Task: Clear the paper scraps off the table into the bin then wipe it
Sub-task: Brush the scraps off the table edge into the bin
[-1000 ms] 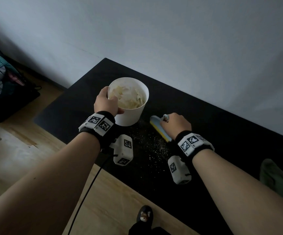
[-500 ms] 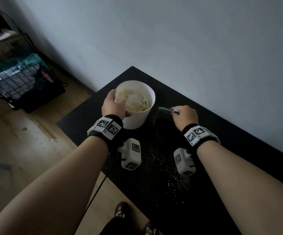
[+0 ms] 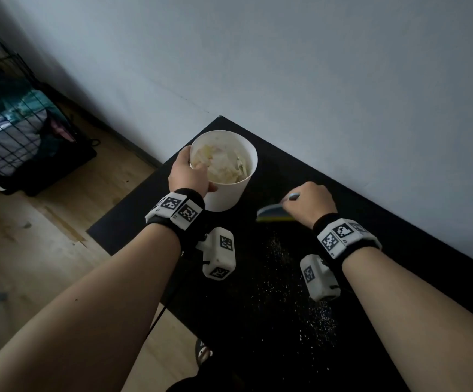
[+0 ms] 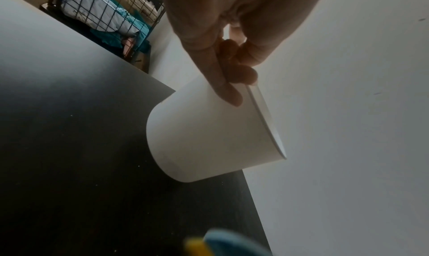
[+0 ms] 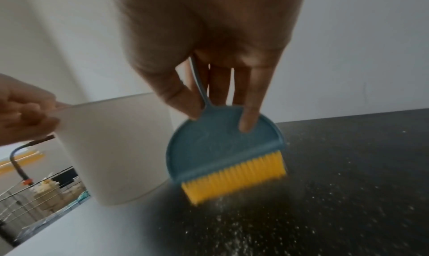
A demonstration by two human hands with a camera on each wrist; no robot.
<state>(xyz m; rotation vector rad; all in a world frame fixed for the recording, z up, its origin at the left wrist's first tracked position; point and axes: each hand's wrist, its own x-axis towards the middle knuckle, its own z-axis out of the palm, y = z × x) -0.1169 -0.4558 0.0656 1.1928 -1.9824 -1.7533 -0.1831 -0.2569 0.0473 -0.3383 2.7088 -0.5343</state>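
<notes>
Left hand (image 3: 187, 173): fingers grasping the white bin (image 3: 227, 193) rim
Right hand (image 3: 311, 203): fingers grasping the blue brush (image 5: 223, 146)
Counter (image 3: 272, 321): white crumbs

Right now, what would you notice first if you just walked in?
The white bin, full of paper scraps, sits on the black table near its far corner, with the left hand gripping its rim. Beside it, the right hand holds a blue brush with yellow bristles over pale crumbs.

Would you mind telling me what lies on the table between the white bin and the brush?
Only bare black table; the head view shows nothing between bin and brush.
</notes>
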